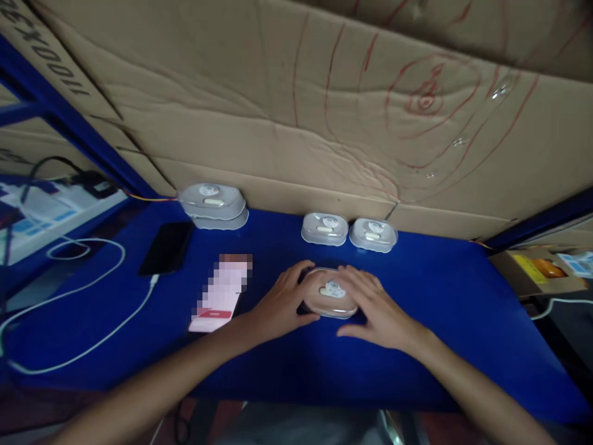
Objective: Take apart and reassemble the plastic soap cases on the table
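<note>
A clear, rounded plastic case (331, 304) with a round white label lies on the blue table (370, 377), between my two hands. My left hand (287, 303) curves round its left side, fingertips at the far left edge and thumb at the near edge. On the right side, my right hand (373, 306) has its fingers over the case's far right part, its thumb stretched out near the front right. Two similar cases, a left one (324, 229) and a right one (373, 235), stand behind it by the cardboard.
Two stacked cases (215, 204) stand at the back left. A black phone (167, 248) with a white cable (134, 337) and a lit phone (220, 296) lie at the left. Cardboard (278, 142) walls the back; a cardboard box (532, 272) is at the right.
</note>
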Motion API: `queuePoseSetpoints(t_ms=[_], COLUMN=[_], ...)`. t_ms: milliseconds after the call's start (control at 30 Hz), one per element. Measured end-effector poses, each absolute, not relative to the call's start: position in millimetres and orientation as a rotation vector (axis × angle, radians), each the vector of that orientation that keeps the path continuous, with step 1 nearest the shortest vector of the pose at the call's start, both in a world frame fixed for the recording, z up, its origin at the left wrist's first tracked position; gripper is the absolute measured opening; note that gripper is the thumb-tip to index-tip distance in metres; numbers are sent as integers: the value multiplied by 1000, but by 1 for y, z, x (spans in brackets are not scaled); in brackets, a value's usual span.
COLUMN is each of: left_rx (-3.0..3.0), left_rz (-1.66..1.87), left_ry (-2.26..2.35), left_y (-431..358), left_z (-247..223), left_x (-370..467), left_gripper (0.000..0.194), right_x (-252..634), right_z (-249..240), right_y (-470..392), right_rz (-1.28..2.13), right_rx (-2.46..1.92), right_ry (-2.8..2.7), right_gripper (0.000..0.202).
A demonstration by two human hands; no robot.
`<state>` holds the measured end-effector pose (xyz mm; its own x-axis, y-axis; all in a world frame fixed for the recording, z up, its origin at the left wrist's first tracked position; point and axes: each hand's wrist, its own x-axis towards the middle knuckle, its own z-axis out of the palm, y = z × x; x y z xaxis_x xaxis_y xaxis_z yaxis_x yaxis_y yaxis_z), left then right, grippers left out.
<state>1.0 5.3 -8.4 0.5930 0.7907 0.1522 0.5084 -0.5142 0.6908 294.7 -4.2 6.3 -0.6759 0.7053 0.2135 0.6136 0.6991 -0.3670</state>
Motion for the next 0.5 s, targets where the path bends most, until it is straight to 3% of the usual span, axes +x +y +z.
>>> queuePoseSetpoints(t_ms=[167,333,500], left_rx=[2029,1968,1982], left_rz=[661,702,672], left_ry=[999,997,970], left_y=[3,2,-2], left_z=[-17,-16,-10], left_x=[-5,-5,-5], left_gripper=[97,114,111], right_x=[280,305,313], right_z=[-2,-13,-27], right_y=[-20,8,18], right_rz=[503,471,280], right_rx=[-961,-1115,-1382], right_ry=[-2324,-2162,-2204], right_gripper=[61,51,52])
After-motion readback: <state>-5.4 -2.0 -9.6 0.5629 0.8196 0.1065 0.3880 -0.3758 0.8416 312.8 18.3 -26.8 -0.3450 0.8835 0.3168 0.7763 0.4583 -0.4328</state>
